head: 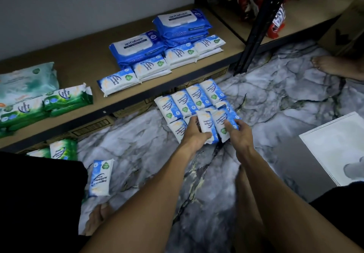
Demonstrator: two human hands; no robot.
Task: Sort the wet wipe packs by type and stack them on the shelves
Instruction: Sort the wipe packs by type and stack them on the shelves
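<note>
The shelf (pixel 78 61) at eleven o'clock carries sorted blue stacks (pixel 161 55) and green stacks (pixel 59 102). My left hand (pixel 194 134) and right hand (pixel 240 134) clamp blue-white packs (pixel 204 124) lifted from the floor cluster (pixel 189 99) at twelve; perhaps ten remain.

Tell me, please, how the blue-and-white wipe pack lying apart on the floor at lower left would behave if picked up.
The lone pack lies flat, so it should not roll. Its crimped ends and pillowy shape suggest it would flex a little. The film looks glossy, so it may slip.
</note>
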